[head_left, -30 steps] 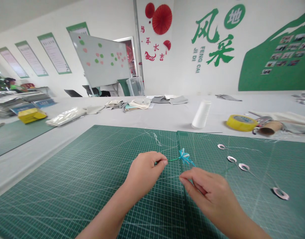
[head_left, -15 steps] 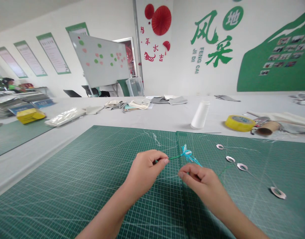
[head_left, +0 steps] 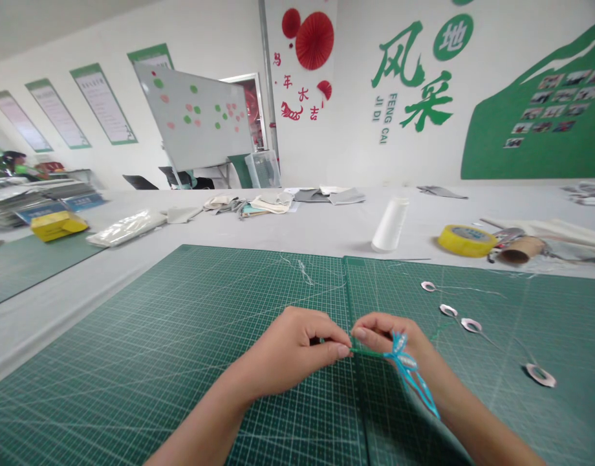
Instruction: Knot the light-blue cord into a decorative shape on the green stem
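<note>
Cutting mat (head_left: 181,323) below, left hand (head_left: 292,353) pinching flower (head_left: 405,361) by stem (head_left: 370,353). Probably light, crushable; take stem. Right hand (head_left: 399,333) grip: can't tell.

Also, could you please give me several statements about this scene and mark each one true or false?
1. The left hand pinches the green stem of the blue flower. True.
2. Four pale rings lie on the green mat. True.
3. The white cone stands on the green mat. False: the white cone stands on the table, beyond the mat.
4. The yellow tape roll is near the cardboard tube. True.
5. The yellow box is at the right. False: the yellow box is at the left.
</note>
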`<state>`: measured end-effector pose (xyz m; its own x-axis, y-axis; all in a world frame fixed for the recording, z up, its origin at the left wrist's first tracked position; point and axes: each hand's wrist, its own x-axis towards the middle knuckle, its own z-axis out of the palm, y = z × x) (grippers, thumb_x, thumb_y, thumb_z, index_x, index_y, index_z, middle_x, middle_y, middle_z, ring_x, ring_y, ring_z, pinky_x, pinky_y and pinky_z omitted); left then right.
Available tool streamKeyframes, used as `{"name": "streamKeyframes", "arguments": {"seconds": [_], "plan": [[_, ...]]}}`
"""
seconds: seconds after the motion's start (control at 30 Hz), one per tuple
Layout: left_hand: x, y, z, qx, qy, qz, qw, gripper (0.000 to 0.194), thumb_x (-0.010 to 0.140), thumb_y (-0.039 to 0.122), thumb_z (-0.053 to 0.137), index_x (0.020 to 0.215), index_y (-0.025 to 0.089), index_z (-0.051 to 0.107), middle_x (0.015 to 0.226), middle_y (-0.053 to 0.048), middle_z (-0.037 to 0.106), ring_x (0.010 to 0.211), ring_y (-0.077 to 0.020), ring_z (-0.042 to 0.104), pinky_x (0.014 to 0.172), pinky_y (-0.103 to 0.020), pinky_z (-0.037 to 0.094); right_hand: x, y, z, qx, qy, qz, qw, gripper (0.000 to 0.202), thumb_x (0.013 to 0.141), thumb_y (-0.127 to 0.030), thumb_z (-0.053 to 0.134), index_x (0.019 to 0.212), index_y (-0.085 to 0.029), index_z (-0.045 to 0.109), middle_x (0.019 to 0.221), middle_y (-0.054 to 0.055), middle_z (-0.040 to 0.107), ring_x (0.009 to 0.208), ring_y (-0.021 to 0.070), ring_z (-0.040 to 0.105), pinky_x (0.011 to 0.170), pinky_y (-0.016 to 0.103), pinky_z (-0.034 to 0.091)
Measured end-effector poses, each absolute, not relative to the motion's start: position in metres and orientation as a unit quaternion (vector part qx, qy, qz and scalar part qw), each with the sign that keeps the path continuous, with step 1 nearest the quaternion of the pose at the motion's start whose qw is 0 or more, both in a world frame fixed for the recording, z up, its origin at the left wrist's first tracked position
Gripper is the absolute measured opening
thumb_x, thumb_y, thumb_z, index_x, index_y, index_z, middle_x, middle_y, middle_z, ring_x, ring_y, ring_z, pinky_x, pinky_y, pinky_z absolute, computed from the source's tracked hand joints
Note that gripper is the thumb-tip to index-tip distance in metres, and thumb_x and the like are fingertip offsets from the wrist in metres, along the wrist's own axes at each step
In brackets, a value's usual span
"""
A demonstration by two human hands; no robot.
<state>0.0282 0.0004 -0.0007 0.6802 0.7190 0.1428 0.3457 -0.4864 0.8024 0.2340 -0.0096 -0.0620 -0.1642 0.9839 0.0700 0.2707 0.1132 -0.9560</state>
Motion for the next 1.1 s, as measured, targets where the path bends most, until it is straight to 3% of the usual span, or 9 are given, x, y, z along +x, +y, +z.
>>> {"name": "streamKeyframes", "arguments": {"seconds": [0.2,0.4,0.8,0.97,1.1], "plan": [[0.027,-0.001,0.001,0.848,0.288,0.199,0.399,0.015,0.087,0.02,0.059,0.083,0.018,0.073,0.074,0.001,0.065,0.071,-0.0107,0.058,0.068,-0.02,0.041,0.238,-0.009,-0.063,-0.483,-0.604,0.474,0.421,0.024,0.076,-0.041,0.067,0.071,-0.018,0.071,0.065,0.001,0.063,0.062,0.0155,0.053,0.059,0.028,0.042],[0.026,-0.001,-0.002,0.862,0.275,0.179,0.388,0.015,0.087,0.019,0.059,0.085,0.018,0.073,0.077,0.001,0.068,0.074,-0.011,0.061,0.069,-0.02,0.042,0.24,-0.011,-0.057,-0.483,-0.615,0.468,0.411,0.023,0.077,-0.04,0.067,0.07,-0.018,0.069,0.064,0.0,0.061,0.062,0.0149,0.053,0.059,0.026,0.042],[0.026,0.0,-0.007,0.89,0.316,0.15,0.293,0.017,0.087,0.02,0.056,0.083,0.022,0.072,0.081,0.002,0.07,0.077,-0.0131,0.061,0.068,-0.022,0.041,0.245,-0.017,-0.043,-0.512,-0.677,0.363,0.384,0.026,0.084,-0.042,0.057,0.073,-0.02,0.066,0.061,-0.001,0.055,0.058,0.0148,0.046,0.053,0.027,0.034],[0.027,0.001,-0.009,0.896,0.341,0.146,0.244,0.02,0.088,0.021,0.054,0.081,0.023,0.072,0.075,0.002,0.069,0.073,-0.0141,0.06,0.065,-0.024,0.04,0.237,-0.027,-0.033,-0.536,-0.71,0.271,0.367,0.026,0.087,-0.041,0.054,0.074,-0.023,0.067,0.053,-0.003,0.047,0.051,0.0148,0.041,0.049,0.027,0.031],[0.026,0.004,-0.011,0.878,0.38,0.17,0.236,0.022,0.089,0.021,0.05,0.082,0.022,0.071,0.078,0.001,0.069,0.072,-0.0148,0.059,0.065,-0.025,0.04,0.231,-0.034,-0.028,-0.528,-0.741,0.192,0.369,0.023,0.09,-0.036,0.052,0.076,-0.025,0.066,0.056,-0.002,0.051,0.05,0.0149,0.043,0.049,0.028,0.033]]}}
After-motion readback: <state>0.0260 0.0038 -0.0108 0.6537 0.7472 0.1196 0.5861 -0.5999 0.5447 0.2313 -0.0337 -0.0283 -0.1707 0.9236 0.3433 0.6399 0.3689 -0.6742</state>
